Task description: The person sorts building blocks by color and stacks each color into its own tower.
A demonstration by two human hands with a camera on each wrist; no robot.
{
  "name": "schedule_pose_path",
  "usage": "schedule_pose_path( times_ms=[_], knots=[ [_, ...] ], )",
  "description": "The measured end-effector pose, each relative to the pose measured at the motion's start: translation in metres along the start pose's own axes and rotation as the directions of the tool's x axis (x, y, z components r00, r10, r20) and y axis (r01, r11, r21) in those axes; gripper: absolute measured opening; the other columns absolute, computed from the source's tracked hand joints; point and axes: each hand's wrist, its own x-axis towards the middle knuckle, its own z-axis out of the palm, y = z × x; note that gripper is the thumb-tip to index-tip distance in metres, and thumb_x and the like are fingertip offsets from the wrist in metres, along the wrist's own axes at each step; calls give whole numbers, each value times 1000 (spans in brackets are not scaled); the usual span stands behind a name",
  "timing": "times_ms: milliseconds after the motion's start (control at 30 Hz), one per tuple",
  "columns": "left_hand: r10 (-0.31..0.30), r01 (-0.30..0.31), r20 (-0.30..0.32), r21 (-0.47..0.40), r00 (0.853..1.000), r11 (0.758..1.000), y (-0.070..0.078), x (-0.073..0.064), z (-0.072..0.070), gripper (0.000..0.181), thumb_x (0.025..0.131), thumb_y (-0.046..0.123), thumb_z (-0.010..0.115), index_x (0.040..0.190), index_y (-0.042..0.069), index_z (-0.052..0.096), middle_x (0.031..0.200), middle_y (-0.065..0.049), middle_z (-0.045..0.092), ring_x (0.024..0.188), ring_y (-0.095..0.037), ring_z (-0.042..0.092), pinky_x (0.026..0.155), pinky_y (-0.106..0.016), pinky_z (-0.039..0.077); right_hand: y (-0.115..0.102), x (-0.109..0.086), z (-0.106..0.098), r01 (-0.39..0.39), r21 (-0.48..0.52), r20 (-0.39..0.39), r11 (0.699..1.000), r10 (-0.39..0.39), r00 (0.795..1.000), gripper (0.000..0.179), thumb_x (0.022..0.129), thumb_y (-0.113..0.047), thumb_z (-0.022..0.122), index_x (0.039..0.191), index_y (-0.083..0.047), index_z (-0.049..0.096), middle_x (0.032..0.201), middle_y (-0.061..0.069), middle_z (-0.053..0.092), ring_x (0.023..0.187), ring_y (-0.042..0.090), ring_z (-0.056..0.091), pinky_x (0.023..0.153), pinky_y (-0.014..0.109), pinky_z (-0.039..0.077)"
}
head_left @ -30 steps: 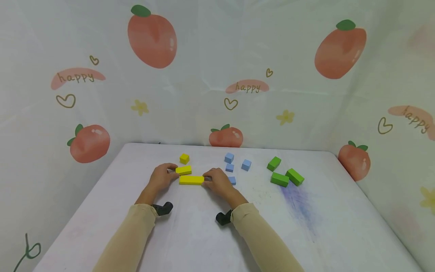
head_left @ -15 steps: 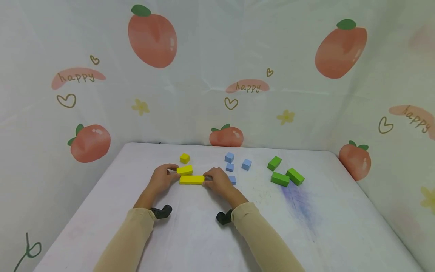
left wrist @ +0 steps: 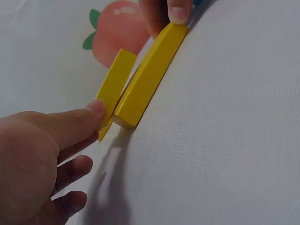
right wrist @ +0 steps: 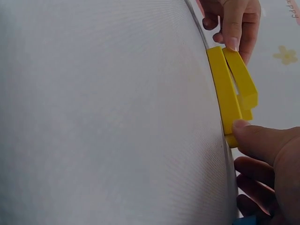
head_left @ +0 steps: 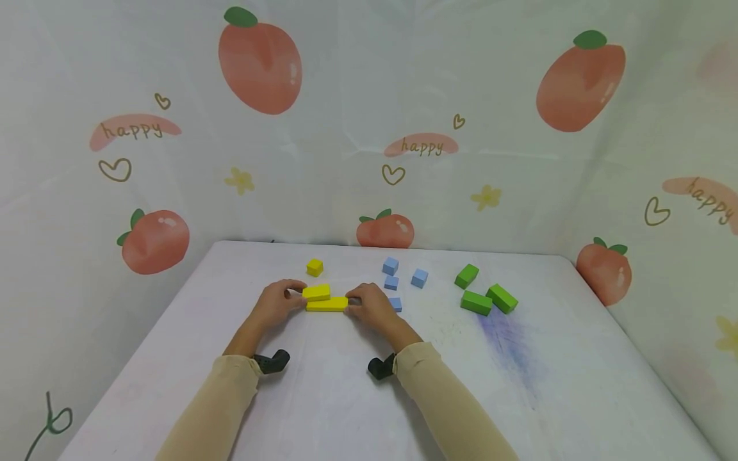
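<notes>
My left hand (head_left: 277, 303) pinches the left end of a shorter yellow block (head_left: 316, 292) between thumb and fingers. That block slants close over and behind a longer yellow block (head_left: 327, 305), overlapping its back edge in the head view. At the longer block's right end, my right hand (head_left: 370, 306) grips with thumb and fingers; in the right wrist view its thumb (right wrist: 253, 137) presses near that end. The left wrist view shows the left thumb (left wrist: 89, 115) on the shorter block's near end. A yellow cube (head_left: 314, 267) sits behind both.
Several small blue blocks (head_left: 419, 278) lie right of the yellow ones, one partly hidden by the right hand. Farther right are three green blocks (head_left: 476, 302). The white table (head_left: 323, 397) ends at a cloth backdrop and carries a purple smudge.
My left hand has brought the shorter yellow block slightly right and toward me, so it now overlaps the longer one. The right hand has stayed at the longer block's end.
</notes>
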Motion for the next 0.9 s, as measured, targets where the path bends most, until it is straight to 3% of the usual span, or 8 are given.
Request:
schedule_pose_path(
  times_ms=[400,667,900],
  knots=[
    [31,-33,49,46,998,998,4,-1,-2,37,87,16,74,123,10,66,116,-7,64,90,-23,51,76,-37,43,-2,-2,-2,2,7,-9,1000,-2,1000,32,88,-18,74,118,-10,71,110,2,66,107,21,54,98,36,43],
    [79,-82,62,45,995,996,1,-2,2,56,84,13,76,136,11,56,123,-9,63,97,-25,52,84,-41,43,-2,-2,-2,16,6,-15,1000,-16,1000,31,87,-17,74,117,-10,71,109,2,67,105,20,55,97,36,43],
    [105,-108,46,55,993,993,0,-3,4,60,83,9,76,139,14,53,123,-9,63,95,-24,52,82,-41,44,-1,-2,-2,15,2,-11,1000,-15,1000,31,88,-18,74,118,-10,71,108,2,67,104,20,54,97,35,43]
  ],
)
